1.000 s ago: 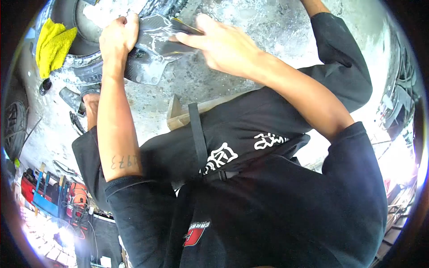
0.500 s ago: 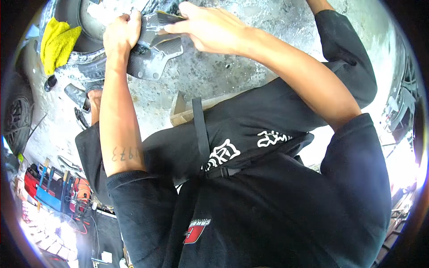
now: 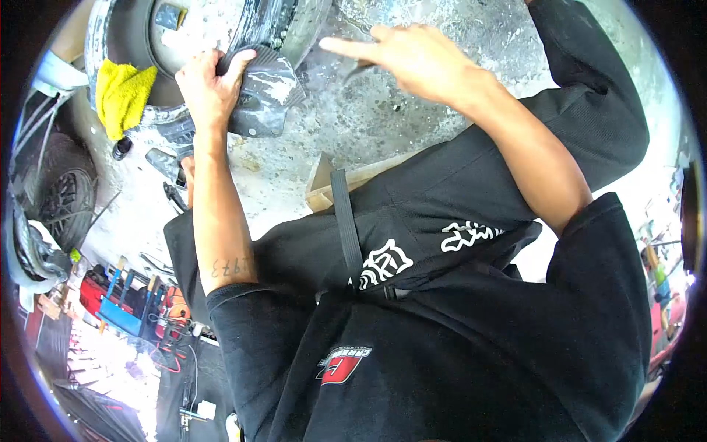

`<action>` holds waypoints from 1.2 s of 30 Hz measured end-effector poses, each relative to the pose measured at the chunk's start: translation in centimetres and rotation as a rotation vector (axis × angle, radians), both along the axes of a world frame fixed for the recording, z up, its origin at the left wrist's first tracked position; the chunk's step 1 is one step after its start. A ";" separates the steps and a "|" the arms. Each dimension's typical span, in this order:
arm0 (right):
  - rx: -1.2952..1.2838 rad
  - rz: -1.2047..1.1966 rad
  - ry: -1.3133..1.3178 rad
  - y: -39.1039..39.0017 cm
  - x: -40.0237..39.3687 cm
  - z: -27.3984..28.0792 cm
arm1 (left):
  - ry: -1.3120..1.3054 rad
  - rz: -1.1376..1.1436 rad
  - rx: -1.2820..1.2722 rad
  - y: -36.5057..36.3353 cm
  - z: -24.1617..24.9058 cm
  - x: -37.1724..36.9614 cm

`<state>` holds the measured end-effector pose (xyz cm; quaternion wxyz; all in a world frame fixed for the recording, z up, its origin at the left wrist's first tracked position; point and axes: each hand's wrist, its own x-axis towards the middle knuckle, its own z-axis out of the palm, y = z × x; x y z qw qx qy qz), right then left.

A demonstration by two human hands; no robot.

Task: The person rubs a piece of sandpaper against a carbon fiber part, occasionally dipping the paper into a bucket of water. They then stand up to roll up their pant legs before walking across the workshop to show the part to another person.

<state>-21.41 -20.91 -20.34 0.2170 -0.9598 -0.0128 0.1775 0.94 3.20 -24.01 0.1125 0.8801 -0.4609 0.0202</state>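
My left hand (image 3: 210, 81) is closed on the edge of a black carbon-fibre part (image 3: 269, 85), its thumb lying over the top. The part has a woven pattern, a whitish patch and a flat flange below, and it lies against the side of a tyre (image 3: 118, 37). My right hand (image 3: 427, 62) is raised to the right of the part, apart from it, with the index finger stretched towards it. Below that finger, a thin dark piece (image 3: 361, 71) shows at the curled fingers; its kind is hidden by the hand.
A yellow cloth (image 3: 125, 99) hangs over the tyre's left edge. On the tyre's light centre lies a small dark block (image 3: 170, 16). A wooden box (image 3: 322, 184) stands by my legs. Another wheel (image 3: 70, 195) and red and blue equipment (image 3: 121, 309) are at the left.
My right hand has come off the carbon-fibre part and moved right. My left hand keeps its hold, and the part has turned somewhat. The whole view has shifted.
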 end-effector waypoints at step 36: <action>0.933 -0.717 -0.212 -3.8 -0.2 6.5 | 1.251 0.571 0.197 -4.3 14.9 -4.2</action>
